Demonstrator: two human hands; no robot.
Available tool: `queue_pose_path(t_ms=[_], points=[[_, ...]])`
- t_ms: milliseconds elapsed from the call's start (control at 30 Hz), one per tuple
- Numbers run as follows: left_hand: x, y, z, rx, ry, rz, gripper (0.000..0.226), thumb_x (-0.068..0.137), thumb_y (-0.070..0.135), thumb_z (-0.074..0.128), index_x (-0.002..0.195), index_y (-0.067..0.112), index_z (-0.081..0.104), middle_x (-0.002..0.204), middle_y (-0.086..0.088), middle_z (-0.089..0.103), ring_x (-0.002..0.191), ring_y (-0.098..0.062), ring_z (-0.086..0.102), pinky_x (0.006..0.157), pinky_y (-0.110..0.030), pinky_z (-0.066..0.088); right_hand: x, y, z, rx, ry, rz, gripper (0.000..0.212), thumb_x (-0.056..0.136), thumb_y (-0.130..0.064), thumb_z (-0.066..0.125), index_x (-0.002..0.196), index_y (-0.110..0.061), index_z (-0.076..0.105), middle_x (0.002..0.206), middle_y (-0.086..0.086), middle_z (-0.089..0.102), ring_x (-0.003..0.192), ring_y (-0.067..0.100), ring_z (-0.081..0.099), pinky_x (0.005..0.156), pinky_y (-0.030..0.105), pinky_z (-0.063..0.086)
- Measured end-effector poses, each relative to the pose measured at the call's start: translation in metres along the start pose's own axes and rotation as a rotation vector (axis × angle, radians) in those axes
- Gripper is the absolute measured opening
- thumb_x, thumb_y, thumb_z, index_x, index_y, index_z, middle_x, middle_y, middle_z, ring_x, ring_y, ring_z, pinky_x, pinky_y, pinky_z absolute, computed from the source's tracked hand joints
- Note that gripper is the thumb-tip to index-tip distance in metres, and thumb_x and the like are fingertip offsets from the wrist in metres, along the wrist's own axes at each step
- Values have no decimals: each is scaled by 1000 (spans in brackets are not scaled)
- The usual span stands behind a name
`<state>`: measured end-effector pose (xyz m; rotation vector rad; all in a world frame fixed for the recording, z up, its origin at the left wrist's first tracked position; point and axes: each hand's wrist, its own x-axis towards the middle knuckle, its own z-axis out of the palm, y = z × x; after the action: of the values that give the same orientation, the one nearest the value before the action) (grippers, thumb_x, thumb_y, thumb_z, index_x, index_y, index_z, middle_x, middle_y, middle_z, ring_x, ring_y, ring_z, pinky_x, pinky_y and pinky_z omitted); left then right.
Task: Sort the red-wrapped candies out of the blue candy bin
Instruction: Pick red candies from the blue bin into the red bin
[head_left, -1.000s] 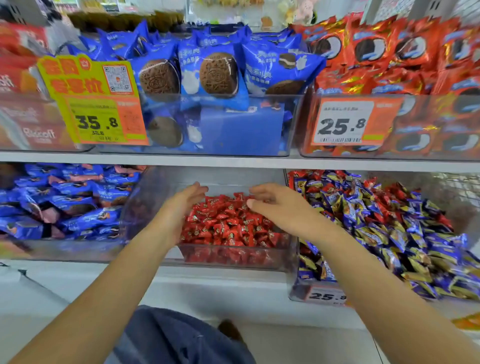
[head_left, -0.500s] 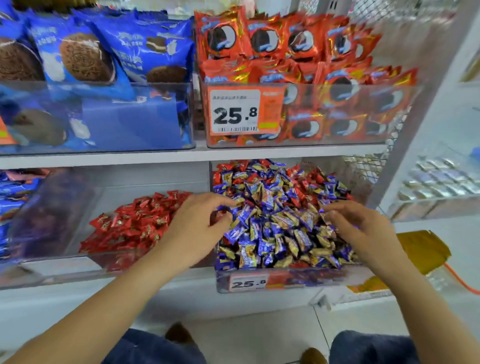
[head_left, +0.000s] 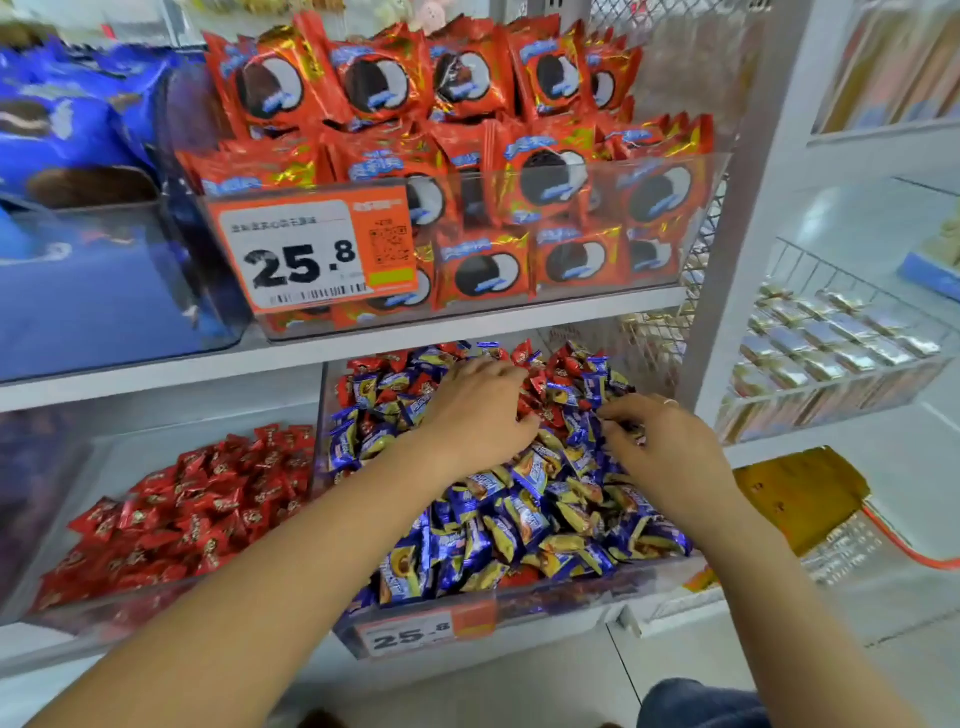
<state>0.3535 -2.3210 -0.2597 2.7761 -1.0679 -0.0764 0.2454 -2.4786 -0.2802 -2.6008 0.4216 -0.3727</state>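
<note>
A clear bin (head_left: 561, 597) on the lower shelf holds a heap of blue-and-yellow wrapped candies (head_left: 519, 525). Red-wrapped candies (head_left: 553, 371) are mixed in along its back. My left hand (head_left: 475, 415) lies deep in the bin, its fingers curled round red candies at the back. My right hand (head_left: 665, 447) rests on the heap just to the right, fingertips bent down into the wrappers; whether they hold one is hidden. A second clear bin (head_left: 104, 618) to the left holds only red-wrapped candies (head_left: 187, 509).
Above, a clear bin of orange-red cookie packs (head_left: 467, 171) carries a 25.8 price label (head_left: 311, 254); blue cookie packs (head_left: 62, 130) sit left of it. A white upright (head_left: 748, 208) bounds the shelf on the right, with a wire basket of silver packs (head_left: 831, 343) beyond.
Both hands have left the red candy bin and moved right into the blue candy bin. The left hand has since reached further back, onto the red candies. The view has swung right.
</note>
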Motion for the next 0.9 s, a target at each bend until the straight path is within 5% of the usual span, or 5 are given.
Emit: queue_pose_path(t_ms=[133,333,567,733,900], points=[[43,4,7,39,53,-98,69,94,60,33,147,16,31,154,-9,29,140,-29,27,115,-43,23,2,1,4,-92,-35,46,35,95,-32,51,128,-22,53,119,8,55,97,25,57,77,34,48],[71,21,23,-2,-323,-208,107,68,87,47,152,30,14,158,-11,17,140,-38,25,111,-53,29,-1,-2,10,-190,-212,48,53,91,-53,47,135,-23,43,130,5,49,116,26,50,97,40,43],[59,22,30,-118,-53,39,56,81,43,66,131,25,48,110,-2,62,99,-26,59,75,-35,48,0,2,7,-165,-216,21,52,91,-52,49,133,-21,48,136,4,48,120,25,47,93,35,43],[28,7,12,-262,-114,192,23,83,37,67,105,30,64,88,6,66,82,-13,58,78,-33,41,-2,6,-5,-117,-214,59,39,90,-44,56,119,-18,55,110,6,54,103,25,53,75,31,42],[-9,-7,-10,-185,-246,171,47,87,51,59,132,42,49,147,15,37,141,-9,16,117,-41,11,-5,10,-16,-102,-212,98,39,87,-16,60,126,-14,55,111,9,58,97,27,57,72,31,44]])
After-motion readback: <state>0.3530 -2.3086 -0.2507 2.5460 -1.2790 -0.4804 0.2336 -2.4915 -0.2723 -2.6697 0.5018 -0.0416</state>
